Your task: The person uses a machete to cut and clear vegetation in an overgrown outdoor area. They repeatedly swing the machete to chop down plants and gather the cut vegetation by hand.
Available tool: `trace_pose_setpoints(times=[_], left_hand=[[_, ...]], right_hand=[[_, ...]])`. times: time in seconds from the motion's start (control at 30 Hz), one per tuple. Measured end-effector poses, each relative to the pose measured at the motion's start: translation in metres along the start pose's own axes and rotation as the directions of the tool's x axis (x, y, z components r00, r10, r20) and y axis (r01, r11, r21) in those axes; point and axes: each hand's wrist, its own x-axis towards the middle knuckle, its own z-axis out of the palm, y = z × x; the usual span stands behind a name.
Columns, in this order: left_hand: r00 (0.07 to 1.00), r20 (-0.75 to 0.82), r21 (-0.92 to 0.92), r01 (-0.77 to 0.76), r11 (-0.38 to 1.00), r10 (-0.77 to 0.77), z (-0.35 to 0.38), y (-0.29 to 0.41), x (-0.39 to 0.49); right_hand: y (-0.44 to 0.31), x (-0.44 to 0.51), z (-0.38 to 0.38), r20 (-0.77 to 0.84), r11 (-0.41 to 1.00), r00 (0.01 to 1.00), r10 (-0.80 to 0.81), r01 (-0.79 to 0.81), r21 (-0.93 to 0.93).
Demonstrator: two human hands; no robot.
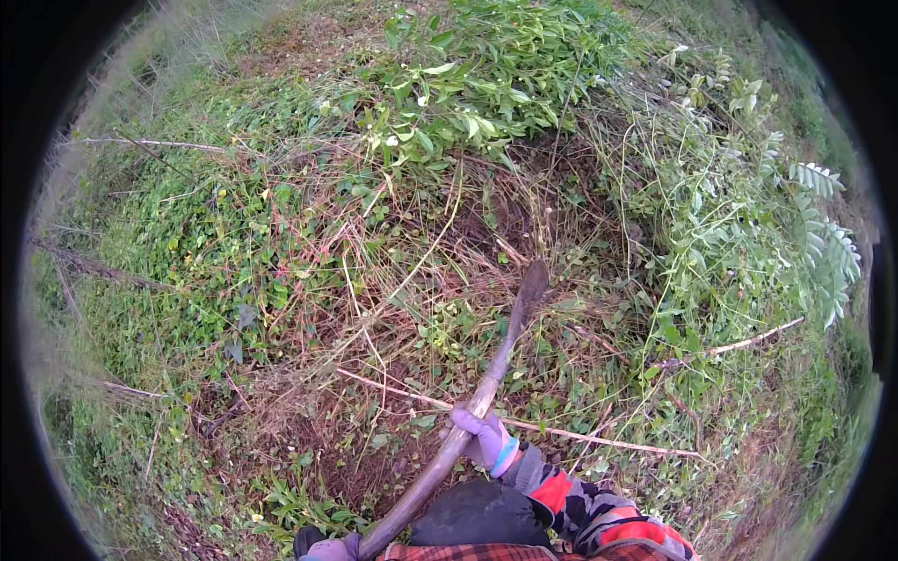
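Observation:
A thick wooden handle (463,421) runs from the bottom of the head view up to the cut stems near the middle. My right hand (480,436), in a light purple glove with a blue cuff, is closed around the handle's middle. Near the bottom edge, my left hand (333,547), also gloved, grips the handle's lower end and is partly cut off by the picture's edge. The handle's far end (534,273) is broad and dark and lies among dry stems (491,280); whether a blade is fixed there is hidden.
A leafy green bush (484,84) stands beyond the handle. Low creeping plants (210,245) cover the left side, and tall weeds (708,245) grow on the right. A thin dry stick (596,440) lies across the ground behind my right hand. Brown soil (351,463) shows in front of me.

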Motion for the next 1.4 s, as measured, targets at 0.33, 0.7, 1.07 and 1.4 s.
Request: trace_pose_setpoints(times=[0.33,0.7,1.07,1.4], left_hand=[[0.99,-0.142,-0.038,0.006,0.999,-0.011,-0.007,0.055,0.021],[0.876,0.455,0.056,-0.209,0.976,0.161,-0.077,0.111,0.022],[0.98,0.197,0.039,-0.027,0.999,0.019,-0.11,-0.019,-0.02],[0.989,0.008,-0.031,-0.146,0.989,0.146,-0.024,0.117,0.136]], right_hand=[[-0.125,0.126,0.039,0.135,0.943,0.946,-0.294,0.264,0.201],[-0.056,0.049,-0.051,-0.148,0.884,0.978,-0.149,0.199,0.424],[-0.019,0.019,0.007,-0.126,0.863,0.992,-0.025,0.085,0.498],[-0.254,0.177,0.003,-0.191,0.95,0.931,-0.312,0.31,-0.039]])
